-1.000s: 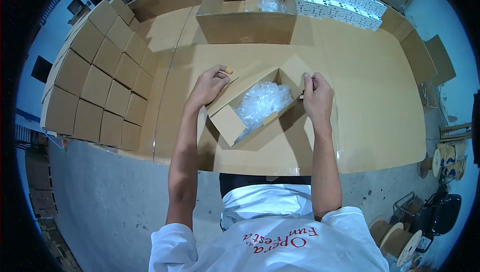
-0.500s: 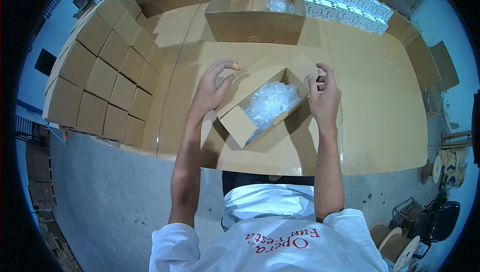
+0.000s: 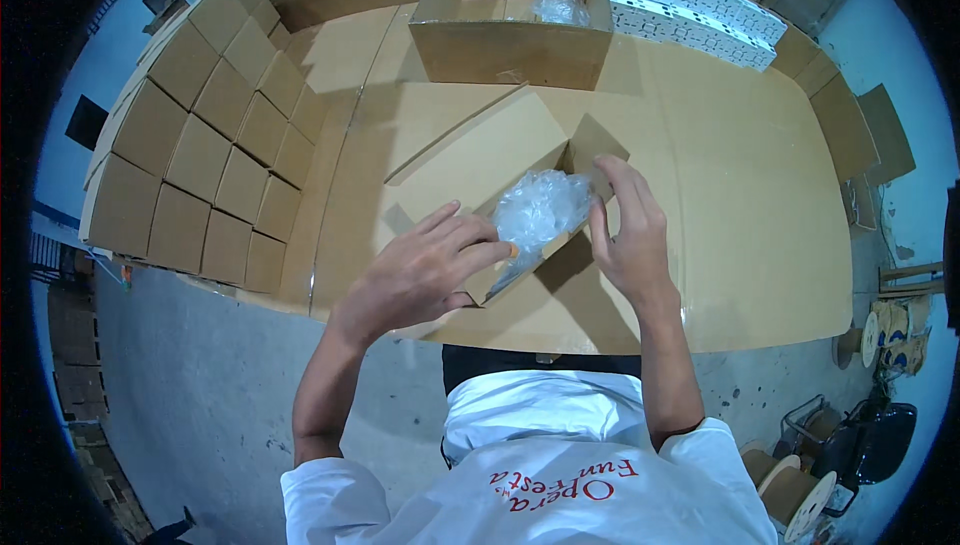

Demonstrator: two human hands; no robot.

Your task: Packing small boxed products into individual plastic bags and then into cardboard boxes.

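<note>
Where the small cardboard box [image 3: 500, 170] sits open on the table [image 3: 740, 215], a clear plastic bag [image 3: 538, 210] fills it. The left hand [image 3: 425, 270] spreads loose fingers [image 3: 480, 245] over the near flap, gripping nothing; the right hand [image 3: 630, 235] presses half-curled fingers against the box's right wall beside the bag.

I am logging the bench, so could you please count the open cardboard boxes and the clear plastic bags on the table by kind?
Open cardboard boxes: 2, the small box and the large box.
Clear plastic bags: 2, one in the small box, one in the large box.
Total: 4.
</note>
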